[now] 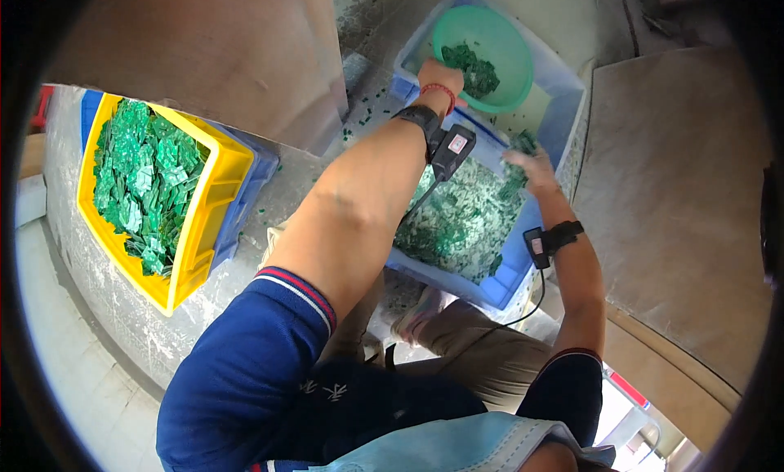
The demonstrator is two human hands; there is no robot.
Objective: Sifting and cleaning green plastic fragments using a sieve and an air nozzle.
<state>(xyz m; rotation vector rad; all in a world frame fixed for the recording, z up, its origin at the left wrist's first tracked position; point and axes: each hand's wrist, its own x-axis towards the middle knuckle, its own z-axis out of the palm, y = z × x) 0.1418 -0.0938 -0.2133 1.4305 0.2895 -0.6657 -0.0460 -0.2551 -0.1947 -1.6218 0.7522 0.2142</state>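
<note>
"Head view — where's the left hand?"

"The left hand (439, 73) is at the left rim of the green basin (513, 43). Its fingertips are hidden, so I can't tell whether they clamp the rim."

"And the right hand (536, 170)?"

"Nearer the wearer than the basin, to its right, with fingers closed around a clump of green pieces (523, 141)."

"Where are the rest of the pieces?"

"A dark heap (478, 73) lies inside the basin. A wide, paler spread (457, 227) fills the blue crate (513, 286) on the wearer's side of the basin."

"Anything farther off?"

"Well left of the basin, a yellow crate (219, 198) full of shiny green bits (147, 178) — and a brown panel (212, 55) between them. Another brown sheet (678, 170) stands right of the basin."
</note>
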